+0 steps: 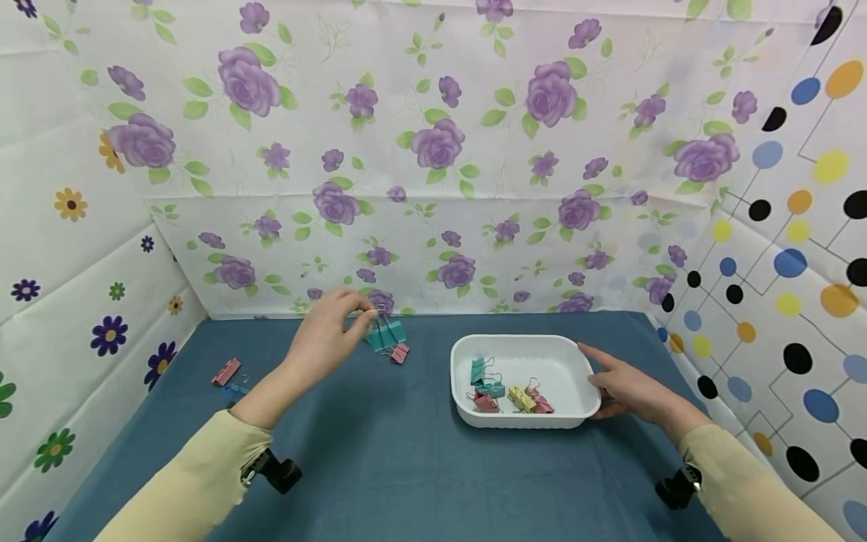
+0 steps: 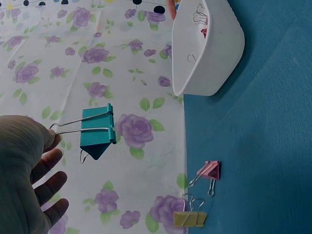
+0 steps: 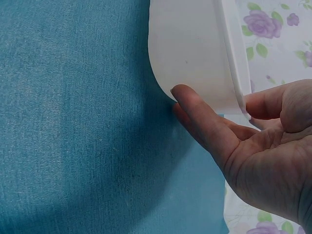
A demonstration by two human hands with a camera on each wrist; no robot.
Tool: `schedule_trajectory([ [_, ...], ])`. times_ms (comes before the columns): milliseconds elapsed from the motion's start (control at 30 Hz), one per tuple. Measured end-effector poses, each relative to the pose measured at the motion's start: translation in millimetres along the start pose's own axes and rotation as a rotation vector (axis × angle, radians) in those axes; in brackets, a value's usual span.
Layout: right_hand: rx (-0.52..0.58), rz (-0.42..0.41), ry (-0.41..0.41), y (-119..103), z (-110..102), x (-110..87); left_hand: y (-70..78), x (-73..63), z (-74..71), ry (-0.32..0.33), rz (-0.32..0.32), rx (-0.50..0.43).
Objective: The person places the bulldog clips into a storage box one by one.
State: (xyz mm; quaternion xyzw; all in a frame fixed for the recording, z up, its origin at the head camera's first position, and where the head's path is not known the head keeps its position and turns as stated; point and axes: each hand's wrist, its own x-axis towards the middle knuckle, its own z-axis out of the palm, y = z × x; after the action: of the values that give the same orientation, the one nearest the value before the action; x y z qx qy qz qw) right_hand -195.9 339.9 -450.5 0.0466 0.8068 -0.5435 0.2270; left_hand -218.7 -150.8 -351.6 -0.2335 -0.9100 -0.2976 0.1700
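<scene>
My left hand (image 1: 330,331) pinches a teal binder clip (image 2: 97,127) by its wire handles, and the clip hangs above the table. Below it in the head view lies a pink binder clip (image 1: 400,353); the left wrist view shows that pink clip (image 2: 210,169) beside a yellow binder clip (image 2: 190,219). At the right end of a white tray (image 3: 195,53), my right hand (image 1: 633,388) holds the rim and end wall between thumb and fingers. Inside the tray sit several binder clips: teal (image 1: 491,390), yellow (image 1: 520,399) and pinkish-red (image 1: 485,402).
Near my left forearm lie another pink clip (image 1: 226,372) and a blue clip (image 1: 235,391), the latter partly hidden by the arm. A blue cloth (image 1: 433,482) covers the table. Patterned sheets (image 1: 433,226) close it in at the back and both sides.
</scene>
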Motion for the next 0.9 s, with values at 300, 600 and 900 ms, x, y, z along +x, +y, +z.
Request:
schedule_trajectory([
  [300, -0.004, 0.003, 0.003, -0.2, -0.1, 0.3, 10.6, 3.7, 7.4, -0.007, 0.029, -0.022],
  [600, 0.01, 0.006, 0.002, 0.7, -1.0, 1.2, 19.7, 8.9, 16.4, -0.01, 0.06, -0.04],
  [900, 0.004, 0.006, 0.001, 0.6, -1.2, 1.5, 31.0, 16.0, 27.0, -0.006, 0.082, -0.053],
])
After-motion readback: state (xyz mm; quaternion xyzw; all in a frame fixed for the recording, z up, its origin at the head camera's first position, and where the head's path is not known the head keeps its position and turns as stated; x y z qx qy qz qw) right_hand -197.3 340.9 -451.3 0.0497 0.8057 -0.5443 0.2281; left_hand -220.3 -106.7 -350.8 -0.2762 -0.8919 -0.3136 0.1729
